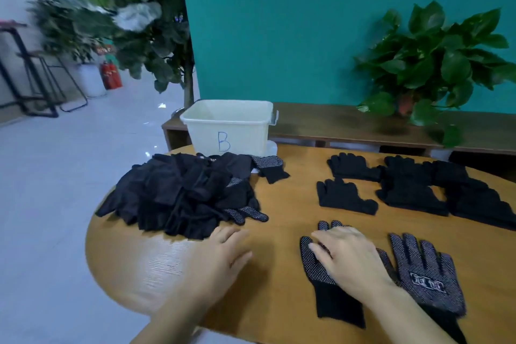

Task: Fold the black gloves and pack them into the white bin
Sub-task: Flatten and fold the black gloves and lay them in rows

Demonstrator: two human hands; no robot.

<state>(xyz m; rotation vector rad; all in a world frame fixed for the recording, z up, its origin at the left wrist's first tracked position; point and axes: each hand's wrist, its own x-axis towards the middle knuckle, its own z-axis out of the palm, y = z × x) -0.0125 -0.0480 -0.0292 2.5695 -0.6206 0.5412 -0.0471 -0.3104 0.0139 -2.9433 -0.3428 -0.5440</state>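
Head view: white bin (229, 127) at the table's far edge, nothing visible inside. Loose glove pile (181, 195) on the left, flat stacks (413, 190) on the right; packing not begun. Right hand (349, 260) presses flat on a dotted glove (315, 274), fingers straight; left hand (223, 257) relaxed, empty, on the wooden table (279, 232). Teal wall, potted plant (432, 64) behind.

We see a rounded wooden surface (279, 301) in front of a teal wall (321, 22). A low wooden shelf (349, 126) runs along that wall, with a leafy potted plant (430, 64) on it. To the left stand tall plants (134, 22), a red fire extinguisher (111, 75) and black metal stools (33, 78) on a pale glossy floor (55, 176).
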